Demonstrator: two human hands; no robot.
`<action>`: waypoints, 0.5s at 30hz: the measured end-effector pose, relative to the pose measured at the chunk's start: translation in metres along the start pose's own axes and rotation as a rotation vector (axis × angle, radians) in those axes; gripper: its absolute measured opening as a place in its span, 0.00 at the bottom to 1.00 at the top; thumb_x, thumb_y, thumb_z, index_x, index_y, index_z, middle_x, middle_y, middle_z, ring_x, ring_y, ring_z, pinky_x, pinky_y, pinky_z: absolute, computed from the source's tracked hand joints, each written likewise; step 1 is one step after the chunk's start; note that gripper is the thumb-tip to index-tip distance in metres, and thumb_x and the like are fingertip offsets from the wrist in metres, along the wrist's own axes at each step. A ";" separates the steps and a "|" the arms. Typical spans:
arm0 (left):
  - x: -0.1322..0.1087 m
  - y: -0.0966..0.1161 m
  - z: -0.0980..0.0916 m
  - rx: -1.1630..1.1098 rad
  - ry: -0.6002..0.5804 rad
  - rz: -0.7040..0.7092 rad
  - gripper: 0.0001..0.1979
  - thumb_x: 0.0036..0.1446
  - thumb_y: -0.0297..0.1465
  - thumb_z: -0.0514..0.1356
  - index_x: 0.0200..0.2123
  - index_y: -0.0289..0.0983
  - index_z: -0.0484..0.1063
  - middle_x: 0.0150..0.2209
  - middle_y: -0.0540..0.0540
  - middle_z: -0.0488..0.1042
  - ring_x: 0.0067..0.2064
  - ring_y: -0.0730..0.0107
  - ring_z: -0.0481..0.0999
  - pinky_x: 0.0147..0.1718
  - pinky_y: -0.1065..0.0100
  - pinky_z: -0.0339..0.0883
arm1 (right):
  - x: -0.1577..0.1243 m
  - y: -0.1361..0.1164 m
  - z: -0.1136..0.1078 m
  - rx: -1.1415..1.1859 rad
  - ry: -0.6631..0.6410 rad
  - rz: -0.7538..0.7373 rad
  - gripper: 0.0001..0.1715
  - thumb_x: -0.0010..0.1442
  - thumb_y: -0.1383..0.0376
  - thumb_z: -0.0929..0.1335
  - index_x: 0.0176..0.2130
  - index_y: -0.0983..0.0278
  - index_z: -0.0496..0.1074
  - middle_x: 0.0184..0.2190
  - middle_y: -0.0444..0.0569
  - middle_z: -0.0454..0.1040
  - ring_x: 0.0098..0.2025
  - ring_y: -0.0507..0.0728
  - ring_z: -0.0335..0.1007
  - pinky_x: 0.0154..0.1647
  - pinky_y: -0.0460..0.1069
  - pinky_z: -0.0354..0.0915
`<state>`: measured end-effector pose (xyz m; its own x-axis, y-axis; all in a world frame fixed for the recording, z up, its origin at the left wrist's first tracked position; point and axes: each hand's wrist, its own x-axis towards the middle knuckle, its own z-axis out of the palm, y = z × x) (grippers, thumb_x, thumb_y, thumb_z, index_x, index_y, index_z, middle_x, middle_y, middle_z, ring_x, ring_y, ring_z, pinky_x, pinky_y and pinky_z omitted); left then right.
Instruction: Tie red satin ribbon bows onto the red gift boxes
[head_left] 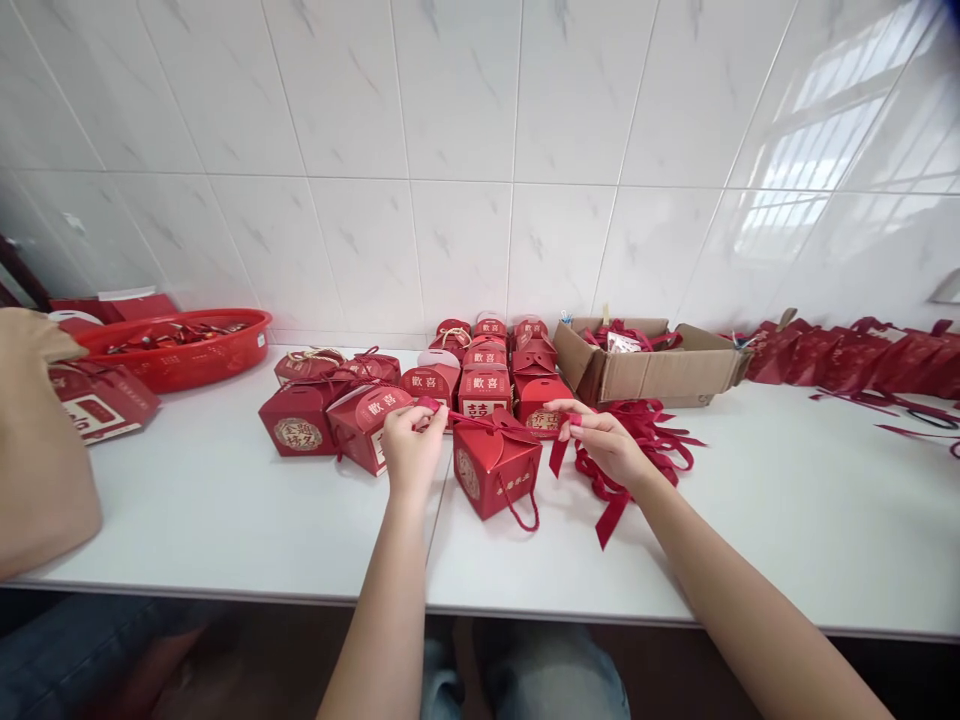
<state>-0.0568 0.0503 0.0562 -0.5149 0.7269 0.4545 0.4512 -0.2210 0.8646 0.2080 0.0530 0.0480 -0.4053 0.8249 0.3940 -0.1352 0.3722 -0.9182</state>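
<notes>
While the red box (487, 475) sits on the white table (300, 530) between them, it's left hand (412, 445) and right hand (607, 442), well apart, each pinching red ribbon (469, 419)!

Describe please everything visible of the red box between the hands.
The box looks like shiny red card, upright on the white table, one corner forward. Its top is folded; one side bears a round gold emblem, another gold characters. A cord handle hangs down the second side. A red ribbon pinched in the left hand reaches its top.
</notes>
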 end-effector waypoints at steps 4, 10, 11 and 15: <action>0.002 -0.004 0.000 0.080 0.004 0.040 0.09 0.45 0.37 0.64 0.20 0.38 0.73 0.36 0.44 0.70 0.37 0.62 0.72 0.43 0.62 0.64 | 0.000 0.001 -0.005 0.020 0.002 0.008 0.10 0.56 0.62 0.68 0.26 0.61 0.78 0.54 0.50 0.67 0.60 0.62 0.57 0.57 0.55 0.55; 0.002 0.007 -0.005 -0.346 -0.206 -0.180 0.09 0.41 0.33 0.64 0.29 0.37 0.76 0.32 0.47 0.74 0.38 0.63 0.73 0.45 0.62 0.65 | 0.004 0.003 -0.009 0.205 0.205 -0.047 0.08 0.55 0.61 0.69 0.29 0.58 0.78 0.49 0.46 0.74 0.59 0.60 0.61 0.62 0.53 0.52; 0.002 0.010 -0.008 -0.483 -0.245 -0.249 0.11 0.40 0.31 0.64 0.31 0.36 0.75 0.32 0.48 0.74 0.38 0.65 0.74 0.44 0.62 0.66 | 0.005 0.003 -0.010 0.255 0.248 -0.054 0.08 0.55 0.60 0.68 0.31 0.58 0.79 0.48 0.46 0.75 0.58 0.59 0.61 0.62 0.53 0.52; 0.007 0.021 -0.016 -0.679 -0.124 -0.416 0.13 0.35 0.26 0.61 0.31 0.37 0.72 0.32 0.52 0.73 0.38 0.71 0.74 0.44 0.67 0.67 | 0.008 0.000 -0.017 0.476 0.424 -0.014 0.13 0.57 0.55 0.66 0.37 0.56 0.78 0.48 0.44 0.75 0.54 0.56 0.65 0.52 0.49 0.62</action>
<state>-0.0627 0.0401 0.0805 -0.4402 0.8948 0.0742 -0.3218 -0.2344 0.9173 0.2198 0.0666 0.0514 -0.0204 0.9542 0.2984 -0.5642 0.2354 -0.7914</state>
